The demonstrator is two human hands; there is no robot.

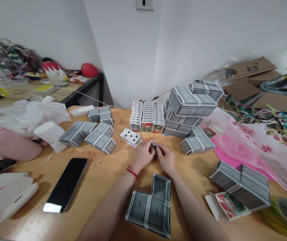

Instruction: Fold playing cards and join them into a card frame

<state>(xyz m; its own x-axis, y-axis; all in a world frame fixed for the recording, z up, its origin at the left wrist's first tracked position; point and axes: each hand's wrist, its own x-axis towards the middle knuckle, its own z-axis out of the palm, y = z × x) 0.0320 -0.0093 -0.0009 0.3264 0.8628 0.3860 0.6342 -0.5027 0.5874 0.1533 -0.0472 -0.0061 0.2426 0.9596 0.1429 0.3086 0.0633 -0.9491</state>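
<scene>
My left hand and my right hand meet over the middle of the table. Between their pinched fingers is a small grey folded piece that looks like a playing card; the fingers hide most of it. Just beyond my left hand lie loose playing cards, with a spade card face up on top. Between my forearms rests an L-shaped block built of grey-backed cards. Another such card block is to the right of my right hand.
Several card packs stand in rows at the back. Card blocks are stacked behind right, and more card blocks sit at left. A phone lies left, near a white roll. An opened card box and yellow tape roll are at right.
</scene>
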